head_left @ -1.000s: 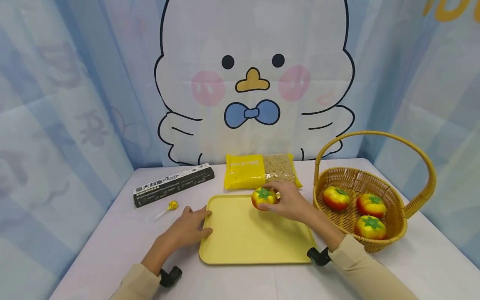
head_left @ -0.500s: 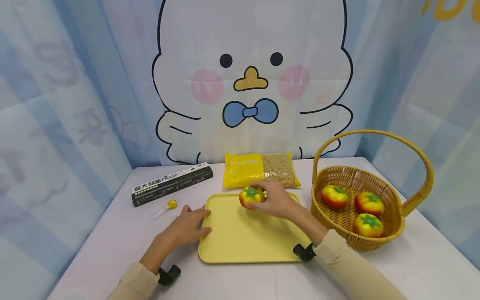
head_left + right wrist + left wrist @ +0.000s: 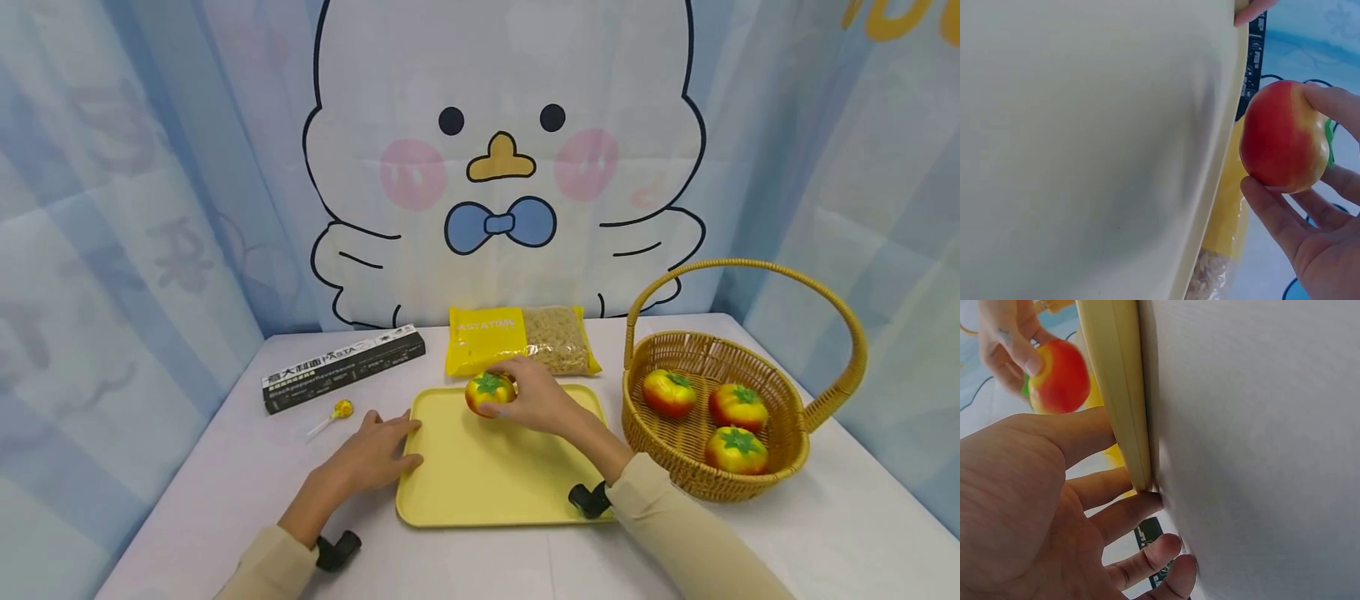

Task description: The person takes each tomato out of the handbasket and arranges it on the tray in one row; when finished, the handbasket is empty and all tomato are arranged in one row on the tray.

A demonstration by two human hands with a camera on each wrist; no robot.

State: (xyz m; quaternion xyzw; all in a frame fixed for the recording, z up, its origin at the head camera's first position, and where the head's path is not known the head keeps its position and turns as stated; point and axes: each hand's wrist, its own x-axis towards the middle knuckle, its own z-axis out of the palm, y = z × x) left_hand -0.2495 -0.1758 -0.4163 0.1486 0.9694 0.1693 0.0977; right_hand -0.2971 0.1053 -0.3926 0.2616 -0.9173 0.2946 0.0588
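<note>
In the head view my right hand [image 3: 534,397] pinches a yellow-red toy tomato [image 3: 487,393] with a green star-shaped top. It is held above the far part of the yellow tray [image 3: 480,492]. The right wrist view shows a gap between the tomato [image 3: 1285,137] and the tray surface [image 3: 1085,144], with thumb and fingers on its sides. My left hand [image 3: 372,454] is at the tray's left edge, its thumb and fingers spread and touching the rim. In the left wrist view, fingertips [image 3: 1147,503] rest against the tray's side [image 3: 1119,394], close to the tabletop.
A wicker basket [image 3: 701,485] with a tall handle stands at right, holding 3 similar toy tomatoes [image 3: 737,451]. Behind the tray lies a yellow pasta bag [image 3: 487,337]. A black pasta box [image 3: 345,367] and a lollipop [image 3: 342,408] lie at left.
My right hand has carried the tomato leftward over the tray. My left hand stays at the tray's left edge. The basket and its contents stay put.
</note>
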